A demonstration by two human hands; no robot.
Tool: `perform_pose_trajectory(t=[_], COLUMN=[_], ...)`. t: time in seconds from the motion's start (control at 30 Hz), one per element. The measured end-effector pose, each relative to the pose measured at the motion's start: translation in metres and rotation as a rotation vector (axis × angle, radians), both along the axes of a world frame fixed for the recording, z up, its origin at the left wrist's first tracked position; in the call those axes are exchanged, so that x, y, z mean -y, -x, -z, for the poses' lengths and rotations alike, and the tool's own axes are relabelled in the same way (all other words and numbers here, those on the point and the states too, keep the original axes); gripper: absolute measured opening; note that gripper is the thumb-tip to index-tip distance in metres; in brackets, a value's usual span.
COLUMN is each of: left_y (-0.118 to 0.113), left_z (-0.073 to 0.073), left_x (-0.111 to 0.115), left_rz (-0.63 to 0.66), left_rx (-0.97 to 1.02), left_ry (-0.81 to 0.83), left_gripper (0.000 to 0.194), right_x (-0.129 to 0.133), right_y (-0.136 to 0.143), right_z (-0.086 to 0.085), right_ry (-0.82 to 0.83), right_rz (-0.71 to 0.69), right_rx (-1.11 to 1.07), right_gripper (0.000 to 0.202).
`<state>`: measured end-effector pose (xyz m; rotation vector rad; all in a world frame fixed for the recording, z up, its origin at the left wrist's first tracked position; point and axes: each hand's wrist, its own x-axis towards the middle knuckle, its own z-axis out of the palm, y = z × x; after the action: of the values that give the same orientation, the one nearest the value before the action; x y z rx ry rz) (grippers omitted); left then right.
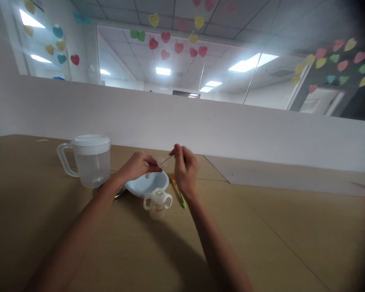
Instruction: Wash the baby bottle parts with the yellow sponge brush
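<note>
My left hand (142,165) pinches a small clear piece (161,164) above the far rim of a white bowl (140,185). Facing it, my right hand (185,166) is closed on a thin rod (167,159) whose tip meets the clear piece. Just in front of the bowl stands a small clear bottle (157,206) with two handles and red lettering. Under my right hand lie an orange tool and a green one (181,199), partly hidden by the hand. A small pale bit rests inside the bowl.
A lidded clear pitcher (94,164) with a handle stands at the left. A dark round object with a shiny rim (120,192) is partly hidden behind my left forearm. Beyond the wooden table (261,231) are a white wall and glass with paper hearts.
</note>
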<state>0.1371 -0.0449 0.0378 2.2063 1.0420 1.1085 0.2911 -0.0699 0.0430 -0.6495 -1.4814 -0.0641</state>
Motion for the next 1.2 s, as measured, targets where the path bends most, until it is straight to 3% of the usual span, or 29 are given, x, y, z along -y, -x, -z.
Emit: perform_pose_trajectory(t=[0.2,0.37,0.57,0.83,1.2], left_y=[-0.001,0.010,0.021,0.020,0.020], left_z=[0.001,0.006,0.010,0.014,0.013], left_x=[0.002,-0.012,-0.024,-0.023,-0.020], left_rz=[0.007,-0.085,-0.118,-0.089,-0.044], left_rx=[0.001,-0.088,-0.014,-0.042,-0.016], left_ry=[-0.080,-0.168,-0.234,-0.104,-0.079], left_gripper=[0.020,0.023,0.020,0.021,0.024], right_x=[0.034,0.036,0.021,0.018,0.022], right_y=[-0.020,-0.036,-0.040,-0.026,-0.018], right_z=[-0.030,-0.039,-0.034,-0.025,-0.019], right_ry=[-0.112,-0.302,-0.277,-0.086,-0.144], right_rz=[0.012,0.146,0.226,0.086,0.093], right_rx=[-0.227,-0.365,-0.366,-0.279,-0.116], right_gripper=[0.040,0.044,0.044,0.043,0.040])
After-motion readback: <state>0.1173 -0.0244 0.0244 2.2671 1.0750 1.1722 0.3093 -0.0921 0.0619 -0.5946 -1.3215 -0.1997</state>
